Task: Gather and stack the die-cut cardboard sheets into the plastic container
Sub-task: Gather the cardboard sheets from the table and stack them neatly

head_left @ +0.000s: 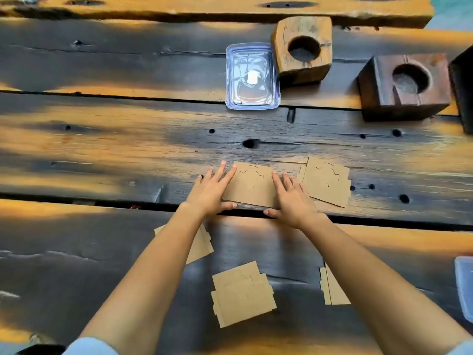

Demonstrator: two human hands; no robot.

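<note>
A brown die-cut cardboard sheet [252, 184] lies flat on the dark wooden table between my two hands. My left hand [213, 192] rests on its left edge with fingers spread, and my right hand [291, 198] presses its right edge, thumbs at the near edge. A second sheet [326, 180] lies just to the right. Nearer me are a third sheet [242, 293], one partly under my left forearm [202, 245], and one beside my right forearm [332, 288]. The clear plastic container [252, 75] with a blue rim stands farther back, centre.
Two wooden blocks with round holes stand behind: a light one [303, 48] touching the container's right side and a dark one [404, 85] farther right. A clear plastic lid or tub [464, 285] shows at the right edge. A gap between planks [102, 202] runs across under my hands.
</note>
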